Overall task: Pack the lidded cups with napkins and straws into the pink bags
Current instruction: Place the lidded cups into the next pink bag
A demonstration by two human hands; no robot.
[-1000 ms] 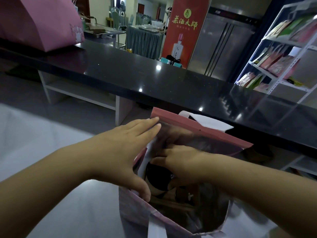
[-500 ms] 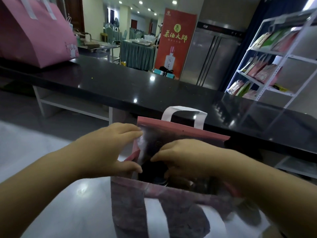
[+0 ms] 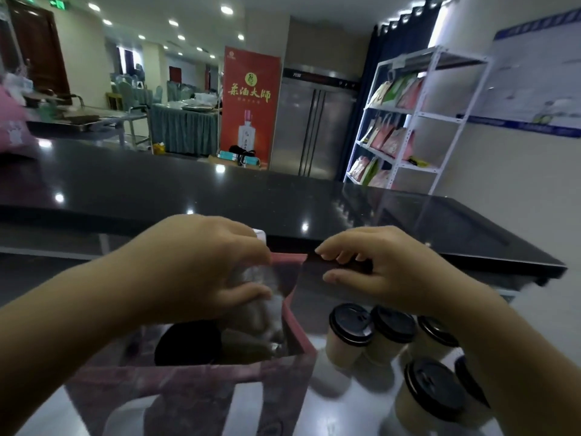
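Change within the last second: both hands out of the bag mouth and up at its far rim. One second ago, right hand deep inside the pink bag (image 3: pixel 188 382), down near the black lid; half a second ago, only at the mouth. Now left hand (image 3: pixel 201 265) curled over the far rim just beside the white handle (image 3: pixel 260 236), fingers on top and thumb below, gripping the paper. Right hand (image 3: pixel 383 269) further right on the same rim, pinching a dark edge between bent fingers and thumb. Nothing else held in either hand.

Inside the bag: one lidded cup (image 3: pixel 185 344) low down, only its black lid visible, and beside it a pale, blurred bundle (image 3: pixel 261 316), perhaps the napkins and straw, but too blurred to tell for sure. Bag upright on the pale worktop (image 3: pixel 330 376), in front of the black worktop (image 3: pixel 220 190).

Meaning for the task, as a judgement only: probably the end of filling for this bag, and the start of closing it or lifting it by the rim. Still far from the end of the whole job, however: several more lidded cups (image 3: pixel 350 325) just to the right of the bag, not yet packed. Second pink bag (image 3: pixel 12 127) at the far left on the black worktop, blurred and cut by the frame edge.
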